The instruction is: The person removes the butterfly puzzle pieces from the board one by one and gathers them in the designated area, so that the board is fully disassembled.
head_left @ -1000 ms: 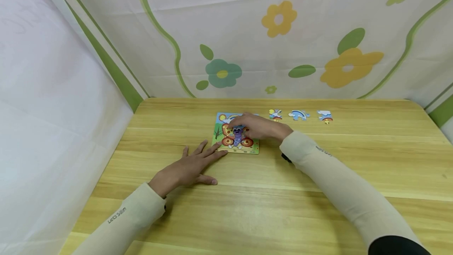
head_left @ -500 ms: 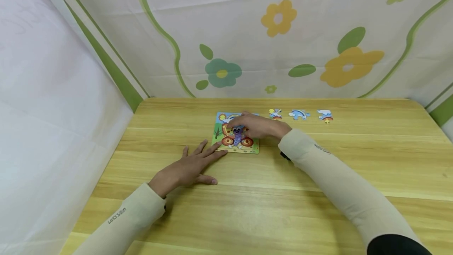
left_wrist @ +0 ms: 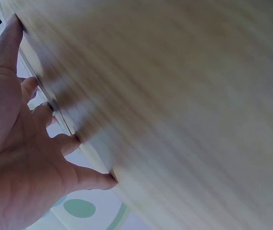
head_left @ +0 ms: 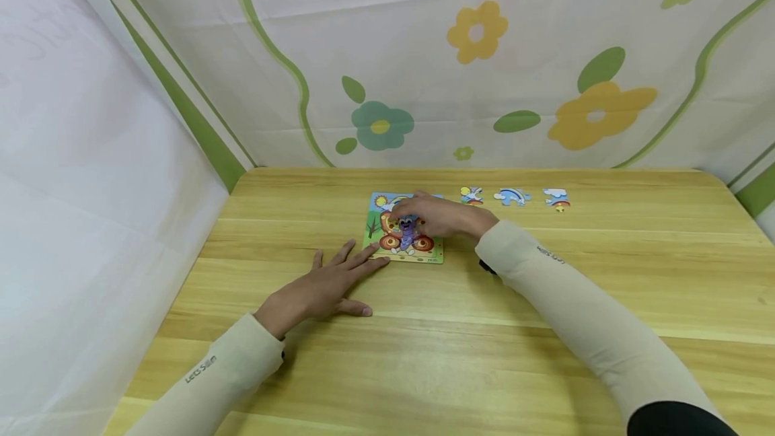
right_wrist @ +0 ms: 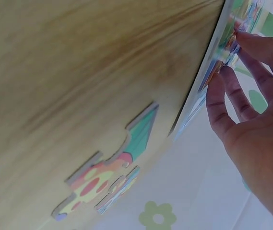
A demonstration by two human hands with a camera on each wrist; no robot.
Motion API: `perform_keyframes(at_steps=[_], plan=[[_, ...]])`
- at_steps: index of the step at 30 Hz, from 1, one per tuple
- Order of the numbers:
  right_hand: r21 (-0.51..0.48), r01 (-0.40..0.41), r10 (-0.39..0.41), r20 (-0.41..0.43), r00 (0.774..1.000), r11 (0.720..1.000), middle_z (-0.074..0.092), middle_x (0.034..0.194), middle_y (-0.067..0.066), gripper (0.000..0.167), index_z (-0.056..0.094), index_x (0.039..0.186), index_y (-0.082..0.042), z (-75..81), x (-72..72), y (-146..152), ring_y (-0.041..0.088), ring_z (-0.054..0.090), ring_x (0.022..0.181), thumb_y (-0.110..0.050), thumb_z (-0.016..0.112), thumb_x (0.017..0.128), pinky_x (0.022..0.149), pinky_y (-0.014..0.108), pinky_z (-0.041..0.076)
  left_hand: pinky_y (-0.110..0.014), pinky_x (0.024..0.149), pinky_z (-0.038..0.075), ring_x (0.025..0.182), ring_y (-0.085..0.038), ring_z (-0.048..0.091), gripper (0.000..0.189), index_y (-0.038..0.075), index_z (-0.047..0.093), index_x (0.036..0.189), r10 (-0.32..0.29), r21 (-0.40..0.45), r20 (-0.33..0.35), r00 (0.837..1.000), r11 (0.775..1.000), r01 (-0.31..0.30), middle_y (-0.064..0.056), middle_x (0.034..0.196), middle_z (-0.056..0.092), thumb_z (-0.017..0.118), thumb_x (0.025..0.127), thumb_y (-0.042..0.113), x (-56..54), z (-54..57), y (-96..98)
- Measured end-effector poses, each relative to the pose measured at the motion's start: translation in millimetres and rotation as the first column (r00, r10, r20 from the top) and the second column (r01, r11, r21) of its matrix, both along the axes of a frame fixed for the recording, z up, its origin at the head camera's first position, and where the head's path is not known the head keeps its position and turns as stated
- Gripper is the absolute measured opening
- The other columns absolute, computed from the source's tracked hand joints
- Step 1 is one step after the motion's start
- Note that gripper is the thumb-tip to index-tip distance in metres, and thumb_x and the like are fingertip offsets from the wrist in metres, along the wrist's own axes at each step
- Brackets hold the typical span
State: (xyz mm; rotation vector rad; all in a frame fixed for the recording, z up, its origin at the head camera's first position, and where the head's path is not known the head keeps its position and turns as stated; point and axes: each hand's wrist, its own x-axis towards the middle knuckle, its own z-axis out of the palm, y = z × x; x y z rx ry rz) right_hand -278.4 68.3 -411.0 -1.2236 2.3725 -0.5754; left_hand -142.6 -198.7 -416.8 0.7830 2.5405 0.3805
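Note:
A butterfly jigsaw board [head_left: 372, 221] lies on the wooden table. Over its upper right part, my right hand [head_left: 432, 214] reaches in with bent fingers. Thumb and fingers straddle a purple-bodied puzzle piece [head_left: 407, 237] and appear to grip it; the hand hides part of the board. In the right wrist view, the right hand's [right_wrist: 256, 115] fingertips meet the board's surface [right_wrist: 213, 62]. My left hand [head_left: 327, 288] lies with spread, straight fingers, two tips at the board's lower left edge. The left wrist view shows the left hand's [left_wrist: 26, 143] fingertips on the table.
Several loose jigsaw pieces lie near the table's back edge, among them a rainbow piece [head_left: 511, 196] and a cloud piece [head_left: 556, 198]. A spotted wing piece [right_wrist: 98, 179] shows in the right wrist view. A flower-printed curtain [head_left: 424, 86] hangs behind the table [head_left: 460, 362].
The right forearm has shifted very slightly left; its fingers stay at the same spot on the board. The left hand has not moved.

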Motion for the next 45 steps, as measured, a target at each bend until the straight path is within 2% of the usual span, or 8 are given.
perform_keyframes(at_steps=[20, 24, 29, 31, 36, 40, 45], plan=[[0.037, 0.001, 0.002, -0.071, 0.997, 0.999, 0.051, 0.159, 0.012, 0.06, 0.064, 0.145, -0.014, 1.1, 1.4, -5, 0.039, 0.043, 0.148, 0.015, 0.057, 0.093, 0.124, 0.055, 0.034, -0.087, 0.114, 0.005, 0.164, -0.041, -0.001, 0.088, 0.036, 0.02, 0.169, -0.004, 0.016, 0.006, 1.0, 1.0, 0.003, 0.004, 0.178, 0.003, 0.067, 0.097, 0.054, 0.4, 0.7, 0.0], [0.039, 0.0, 0.003, -0.074, 0.997, 0.999, 0.052, 0.159, 0.011, 0.059, 0.064, 0.145, -0.014, 0.9, 1.0, -6, 0.037, 0.044, 0.147, 0.015, 0.058, 0.093, 0.125, 0.054, 0.033, -0.087, 0.114, 0.005, 0.164, -0.041, -0.001, 0.087, 0.037, 0.02, 0.169, -0.005, 0.016, 0.003, 1.0, 1.0, 0.005, 0.004, 0.178, 0.003, 0.067, 0.097, 0.054, 0.7, 0.9, -0.4], [0.024, -0.014, 0.016, -0.08, 0.997, 1.0, 0.054, 0.157, 0.012, 0.059, 0.064, 0.143, -0.011, 1.5, 0.7, -6, 0.035, 0.044, 0.149, 0.016, 0.059, 0.091, 0.128, 0.058, 0.023, -0.087, 0.114, 0.006, 0.164, -0.041, 0.0, 0.087, 0.038, 0.02, 0.168, -0.007, 0.012, -0.004, 1.0, 1.0, 0.007, 0.005, 0.178, 0.002, 0.067, 0.097, 0.055, 0.7, 0.8, -0.6], [0.021, -0.019, 0.021, -0.082, 0.996, 1.0, 0.054, 0.156, 0.013, 0.058, 0.064, 0.143, -0.01, 1.8, 1.0, -7, 0.035, 0.044, 0.15, 0.016, 0.059, 0.091, 0.128, 0.058, 0.024, -0.087, 0.114, 0.006, 0.164, -0.041, 0.0, 0.088, 0.038, 0.02, 0.168, -0.008, 0.01, -0.005, 1.0, 1.0, 0.008, 0.005, 0.178, 0.002, 0.067, 0.097, 0.055, 0.6, 0.6, -0.7], [0.033, -0.009, 0.011, -0.058, 0.998, 0.999, 0.052, 0.157, 0.013, 0.06, 0.063, 0.144, -0.009, 2.0, 1.8, -9, 0.036, 0.044, 0.15, 0.018, 0.057, 0.091, 0.124, 0.053, 0.036, -0.087, 0.114, 0.007, 0.164, -0.041, 0.0, 0.088, 0.037, 0.02, 0.168, -0.008, 0.008, -0.004, 1.0, 1.0, 0.008, 0.005, 0.178, 0.002, 0.067, 0.097, 0.055, 0.7, 0.2, -1.0], [0.035, 0.0, 0.001, -0.039, 0.999, 0.999, 0.05, 0.158, 0.014, 0.062, 0.062, 0.145, -0.008, 1.7, 1.3, -9, 0.035, 0.044, 0.151, 0.019, 0.056, 0.09, 0.122, 0.051, 0.039, -0.087, 0.114, 0.006, 0.164, -0.04, -0.001, 0.088, 0.039, 0.019, 0.168, -0.003, 0.004, 0.004, 1.0, 1.0, 0.003, 0.005, 0.178, 0.002, 0.067, 0.097, 0.055, 0.9, 1.2, -0.8], [-0.001, -0.041, 0.041, -0.074, 0.996, 0.999, 0.056, 0.151, 0.015, 0.061, 0.065, 0.141, -0.006, 2.3, 0.3, -10, 0.036, 0.049, 0.146, 0.022, 0.056, 0.087, 0.119, 0.051, 0.042, -0.086, 0.115, 0.006, 0.164, -0.039, -0.002, 0.088, 0.04, 0.018, 0.168, 0.004, -0.008, 0.006, 1.0, 1.0, -0.004, 0.006, 0.178, 0.002, 0.067, 0.096, 0.056, 0.7, 1.5, -0.5]])
